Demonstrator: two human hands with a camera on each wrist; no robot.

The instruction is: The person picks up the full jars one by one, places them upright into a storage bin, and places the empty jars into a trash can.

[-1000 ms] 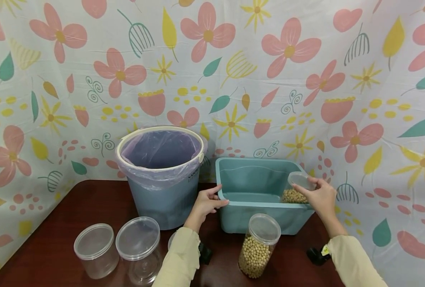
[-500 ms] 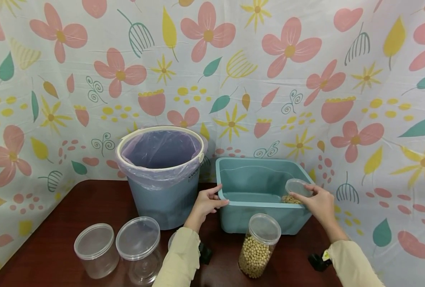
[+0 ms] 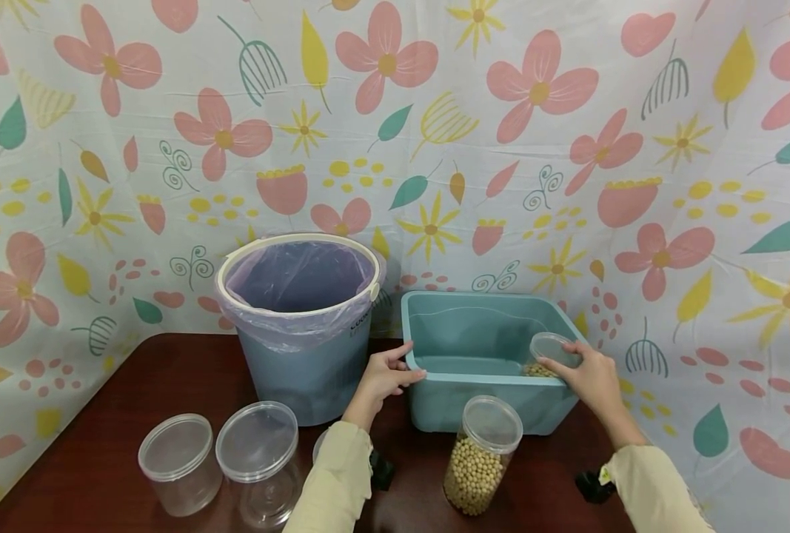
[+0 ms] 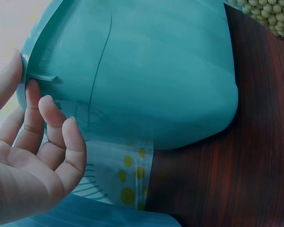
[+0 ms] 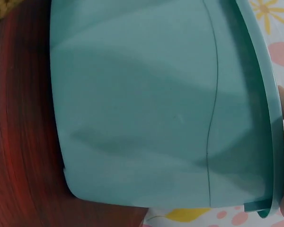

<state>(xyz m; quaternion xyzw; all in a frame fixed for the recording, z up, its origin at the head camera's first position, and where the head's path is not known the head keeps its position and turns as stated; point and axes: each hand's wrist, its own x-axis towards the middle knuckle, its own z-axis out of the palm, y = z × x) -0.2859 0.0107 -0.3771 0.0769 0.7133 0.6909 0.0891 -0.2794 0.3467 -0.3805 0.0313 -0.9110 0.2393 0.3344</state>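
A teal plastic tub (image 3: 488,403) stands on the table, and my left hand (image 3: 384,381) grips its rim at the front left corner. The left wrist view shows the thumb and a fingertip of that hand (image 4: 42,146) at the rim. At the tub's right end my right hand (image 3: 591,377) holds a clear lidded jar (image 3: 549,349) by its upper part, inside the tub. Pale round beans show low in this jar; the front wall hides its base. In the right wrist view the tub wall (image 5: 142,109) hides the jar, and only bits of fingers show.
Another lidded jar of beans (image 3: 476,459) stands before the tub. A blue bin (image 3: 301,370) with a plastic liner is left of it. Two clear jars, a shorter one (image 3: 180,474) and a bigger one (image 3: 261,474), stand front left. A round rim peeks out by my left sleeve (image 3: 335,474).
My right hand has lowered the jar deeper into the tub and shifted slightly left. Over the last half second it has barely moved. The left hand stays on the rim.
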